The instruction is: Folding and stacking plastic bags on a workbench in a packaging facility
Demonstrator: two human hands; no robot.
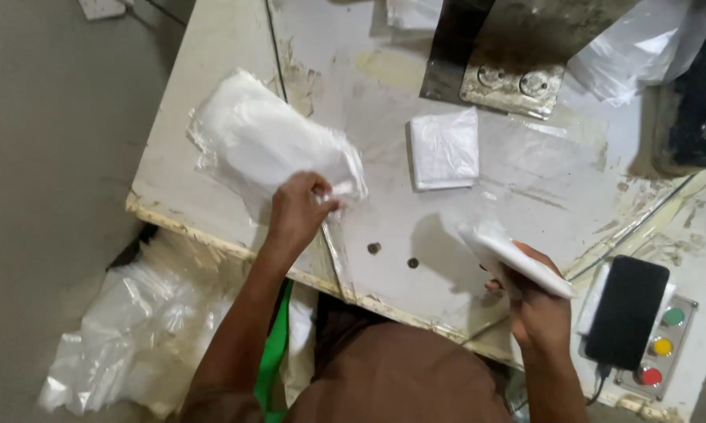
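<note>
A worn white counter (pixel 212 102) with chipped paint stands over a grey floor (pixel 47 157), where loose plastic bags (pixel 126 329) lie heaped by its edge. The left hand (pixel 299 211) is closed, pinching the near corner of a bagged white pack (pixel 267 141) that lies on the counter's left part. The right hand (pixel 537 301) grips a flat white pad (pixel 517 262), held tilted above the counter's near edge. Between them, further back, a folded cloth (pixel 444 149) lies flat below a metal bracket (pixel 509 55). At the right, a black phone (pixel 628 312) rests on a button box (pixel 662 345) with green, yellow and red buttons.
</note>
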